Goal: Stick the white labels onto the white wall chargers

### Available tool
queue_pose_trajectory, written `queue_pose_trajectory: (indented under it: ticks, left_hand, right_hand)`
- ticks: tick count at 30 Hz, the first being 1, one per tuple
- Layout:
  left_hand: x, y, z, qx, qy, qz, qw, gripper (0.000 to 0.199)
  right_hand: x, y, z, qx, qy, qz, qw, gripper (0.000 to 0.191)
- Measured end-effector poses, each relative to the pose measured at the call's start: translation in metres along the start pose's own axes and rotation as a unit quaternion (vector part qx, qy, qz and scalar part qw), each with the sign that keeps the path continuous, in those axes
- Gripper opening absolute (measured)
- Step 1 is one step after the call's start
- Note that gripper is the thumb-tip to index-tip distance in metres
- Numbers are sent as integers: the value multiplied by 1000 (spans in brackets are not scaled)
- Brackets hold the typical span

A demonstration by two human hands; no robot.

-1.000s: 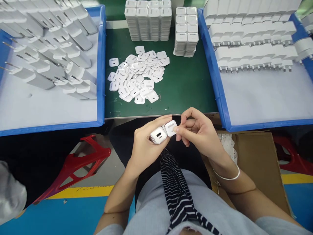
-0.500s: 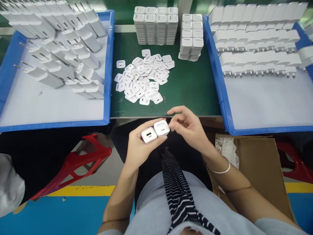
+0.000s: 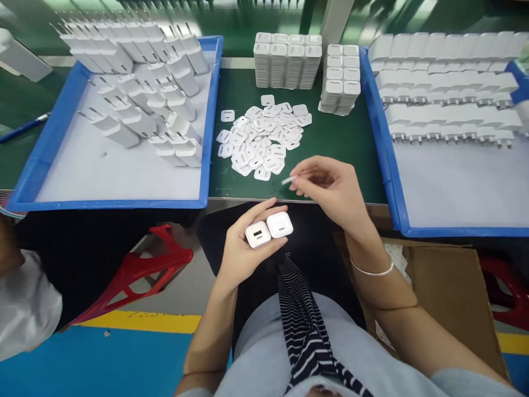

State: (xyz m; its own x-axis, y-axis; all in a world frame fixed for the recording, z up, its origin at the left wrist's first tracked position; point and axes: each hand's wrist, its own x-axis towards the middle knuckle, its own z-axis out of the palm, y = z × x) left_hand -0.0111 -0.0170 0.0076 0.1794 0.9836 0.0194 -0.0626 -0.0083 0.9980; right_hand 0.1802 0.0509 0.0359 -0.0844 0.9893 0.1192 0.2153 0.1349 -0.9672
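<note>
My left hand (image 3: 243, 245) is closed around two white chargers side by side, their end faces turned up. The left charger (image 3: 258, 236) shows a wide dark port and a narrow slot; the right charger (image 3: 281, 225) shows one small slot. My right hand (image 3: 326, 187) pinches a thin white cover plate (image 3: 288, 180), seen edge-on, above the bench's front edge and apart from the chargers. Just beyond it lies a loose pile of small white cover plates (image 3: 264, 135), some with print and a slot.
Stacked white plates (image 3: 288, 63) and a smaller stack (image 3: 341, 80) stand behind the pile. A blue tray (image 3: 209, 138) on the left holds chargers with pins up; another blue tray (image 3: 386, 165) on the right holds rows of chargers. A person's sleeve (image 3: 31, 303) and a red stool (image 3: 144, 270) are at left.
My right hand has moved up and away from the right charger, and a thin cover plate now shows in its fingers. My left hand keeps both chargers. The camera view has shifted.
</note>
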Motion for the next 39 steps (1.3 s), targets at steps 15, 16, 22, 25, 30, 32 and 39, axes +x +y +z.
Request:
queue_pose_trajectory:
  ticks: [15,16,22,25,30,32,39]
  left_hand:
    - [16,-8,40,103,8,104,989,79]
    - [16,-7,42,106,8,106,989,78]
    - [15,-1,45,134,-9,117,984,68]
    - [14,-1,43,140,-35,119,982,60]
    - [14,-3,39,133,-99,150,975,62]
    - [16,-3,37,136,-136,171,966,59]
    - [19,1,37,108,-158,166,967,53]
  right_hand:
    - [-74,-22,-23,121,-27,93,988,16]
    - [-75,-22,-22,130,-32,91,987,15]
    - [-76,-17,-20,147,-18,83,985,26]
    - [-73,-11,-23,137,54,52,988,19]
    - [-63,-2,-28,102,125,19,987,8]
    - [-58,1,-29,106,114,21,988,7]
    - [-58,16,-17,321,80,119,936,18]
